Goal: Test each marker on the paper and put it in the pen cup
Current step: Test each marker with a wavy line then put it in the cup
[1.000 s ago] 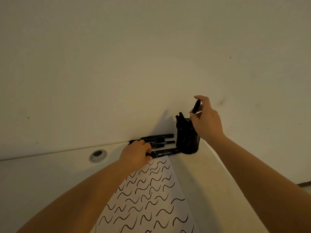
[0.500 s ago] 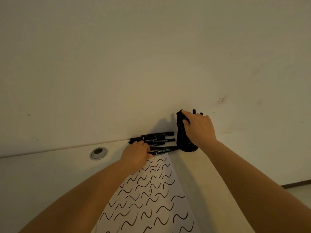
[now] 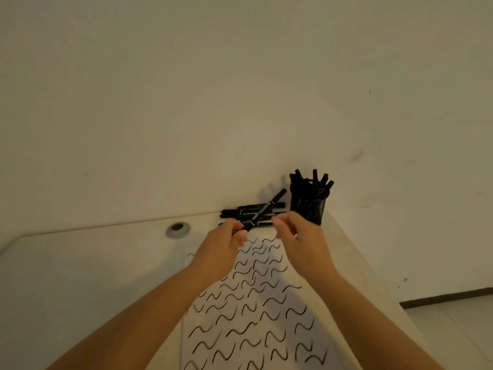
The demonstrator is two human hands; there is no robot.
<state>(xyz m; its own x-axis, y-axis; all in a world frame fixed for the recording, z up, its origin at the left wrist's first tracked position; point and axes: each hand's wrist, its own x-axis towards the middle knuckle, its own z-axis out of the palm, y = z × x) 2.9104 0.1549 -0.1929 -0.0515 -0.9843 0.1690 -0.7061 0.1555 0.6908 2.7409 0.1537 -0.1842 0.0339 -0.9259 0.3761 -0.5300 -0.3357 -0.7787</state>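
Observation:
My left hand (image 3: 222, 245) grips a black marker (image 3: 269, 205) by its lower end; the marker slants up to the right above the pile. My right hand (image 3: 298, 240) hovers just right of it, fingers curled and apart, holding nothing. Several more black markers (image 3: 241, 212) lie in a row against the wall behind my hands. The black mesh pen cup (image 3: 309, 206) stands to the right of the pile, with several markers sticking out of it. A white paper (image 3: 256, 311) covered in black wavy strokes lies under my forearms.
The pale desk (image 3: 93, 263) has a round grey cable grommet (image 3: 178, 230) left of the markers. A plain wall (image 3: 240, 89) rises right behind the desk. The desk's right edge (image 3: 373, 276) drops to a tiled floor.
My right hand let go of a marker into the cup and came back left toward my left hand. My left hand lifted one marker off the pile.

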